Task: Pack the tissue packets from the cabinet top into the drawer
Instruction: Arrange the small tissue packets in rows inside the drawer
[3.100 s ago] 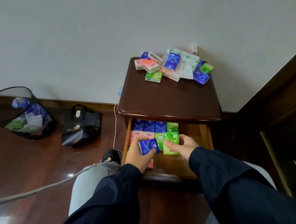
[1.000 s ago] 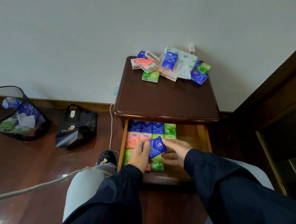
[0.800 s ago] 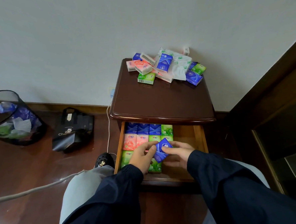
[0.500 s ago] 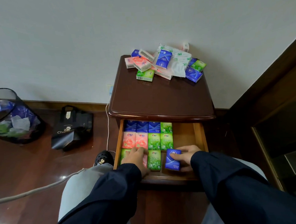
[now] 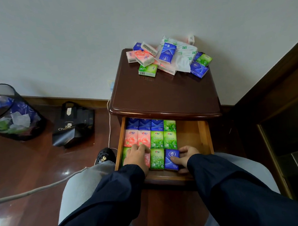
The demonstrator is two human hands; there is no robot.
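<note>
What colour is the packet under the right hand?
Blue, with a white logo; the right hand holds it, head view.

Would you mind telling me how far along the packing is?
Partly done. The drawer holds three rows of packets. The right hand is seating a blue packet in the front row; the left hand presses its neighbours. A pile remains on the cabinet top.
</note>
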